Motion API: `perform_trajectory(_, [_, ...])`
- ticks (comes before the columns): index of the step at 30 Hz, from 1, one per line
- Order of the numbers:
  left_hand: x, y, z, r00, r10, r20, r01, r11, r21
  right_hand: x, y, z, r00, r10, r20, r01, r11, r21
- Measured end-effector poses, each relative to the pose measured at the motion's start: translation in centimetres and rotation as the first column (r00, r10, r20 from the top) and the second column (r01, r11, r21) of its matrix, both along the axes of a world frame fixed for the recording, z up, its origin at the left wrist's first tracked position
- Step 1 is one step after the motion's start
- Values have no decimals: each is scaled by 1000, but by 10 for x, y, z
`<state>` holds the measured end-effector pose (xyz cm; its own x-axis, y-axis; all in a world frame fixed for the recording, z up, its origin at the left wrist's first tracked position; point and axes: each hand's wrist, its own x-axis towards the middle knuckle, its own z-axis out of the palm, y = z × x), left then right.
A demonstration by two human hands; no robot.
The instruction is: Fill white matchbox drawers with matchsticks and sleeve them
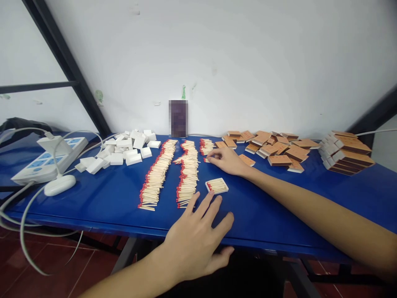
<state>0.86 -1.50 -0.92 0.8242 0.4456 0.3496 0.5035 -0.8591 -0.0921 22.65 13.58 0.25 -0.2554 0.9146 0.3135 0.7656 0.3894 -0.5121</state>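
My left hand is open, fingers spread, over the front edge of the blue table. Just beyond its fingertips lies a white matchbox tray with a layer of red-headed matches inside. My right hand reaches in from the right, its thumb and fingers pinched at the near end of a short row of matches. Red match heads show at those fingertips; how many matches they hold is hidden. Two longer rows of matches, a left one and a middle one, run toward the front edge.
White empty trays are heaped at the left, beside a power strip with cables. Orange matchbox sleeves lie scattered at the back right. A stack of matchboxes stands farther right. A blurred dark rectangle leans on the wall.
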Motion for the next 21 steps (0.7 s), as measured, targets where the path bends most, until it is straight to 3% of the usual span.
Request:
perform_trajectory(12, [-1, 0, 2, 1000, 8, 3, -8, 1000, -10, 1, -3, 3, 998, 46, -36, -47, 999, -28])
perform_trajectory(21, [1, -1, 1, 999, 28, 21, -27, 999, -36, 6, -32, 2, 998, 41, -47, -46, 992, -118])
